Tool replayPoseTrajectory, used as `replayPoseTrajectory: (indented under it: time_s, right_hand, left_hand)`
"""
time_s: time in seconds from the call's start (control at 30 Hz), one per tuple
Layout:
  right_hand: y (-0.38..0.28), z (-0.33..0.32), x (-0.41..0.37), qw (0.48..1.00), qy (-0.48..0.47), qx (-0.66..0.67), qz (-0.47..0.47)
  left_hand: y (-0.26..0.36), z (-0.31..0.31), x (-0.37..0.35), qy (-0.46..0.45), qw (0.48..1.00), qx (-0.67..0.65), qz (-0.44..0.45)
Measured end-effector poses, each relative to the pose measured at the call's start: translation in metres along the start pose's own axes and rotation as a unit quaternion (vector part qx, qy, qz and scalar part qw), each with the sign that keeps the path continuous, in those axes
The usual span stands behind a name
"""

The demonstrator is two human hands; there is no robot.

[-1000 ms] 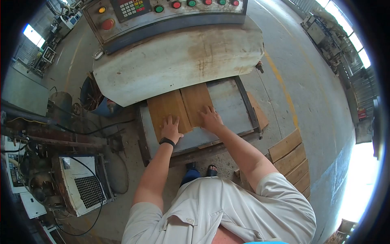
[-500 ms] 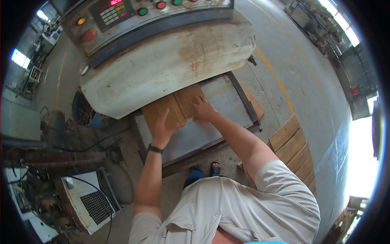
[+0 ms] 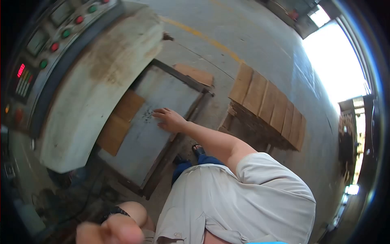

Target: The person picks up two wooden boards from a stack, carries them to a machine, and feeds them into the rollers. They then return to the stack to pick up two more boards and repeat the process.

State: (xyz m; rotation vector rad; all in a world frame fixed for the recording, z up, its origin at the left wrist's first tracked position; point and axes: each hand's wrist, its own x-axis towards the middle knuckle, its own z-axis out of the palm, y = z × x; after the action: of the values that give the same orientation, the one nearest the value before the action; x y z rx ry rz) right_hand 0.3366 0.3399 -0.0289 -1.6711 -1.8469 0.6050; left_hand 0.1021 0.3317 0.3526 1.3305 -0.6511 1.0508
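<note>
Boards jut from under the hood. Right hand spreads open before it; left hand blurs, grip unclear.

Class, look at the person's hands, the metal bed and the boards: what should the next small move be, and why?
I would probably move the right hand toward the stacked boards. It looks free, its fingers spread over the metal bed; the two boards there already lie partly under the machine's cover, and the stack is beside the bed.
</note>
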Motion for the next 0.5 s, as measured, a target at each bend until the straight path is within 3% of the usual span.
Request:
replayPoseTrajectory:
  time_s: [0.27,0.33,0.43,0.5]
  right_hand:
    - [0.031,-0.045,-0.204,0.946,0.258,-0.021,0.194]
    - [0.041,-0.056,-0.254,0.925,0.307,-0.069,0.212]
    - [0.031,-0.057,-0.327,0.871,0.341,-0.003,0.355]
    - [0.034,-0.048,-0.382,0.846,0.368,-0.012,0.385]
  left_hand:
    - [-0.048,0.034,0.047,-0.097,0.993,-0.063,-0.037]
    - [-0.062,0.055,0.053,-0.116,0.990,-0.077,-0.030]
    - [-0.080,0.095,0.058,-0.146,0.982,-0.116,-0.026]
    - [-0.091,0.126,0.067,-0.174,0.972,-0.151,-0.035]
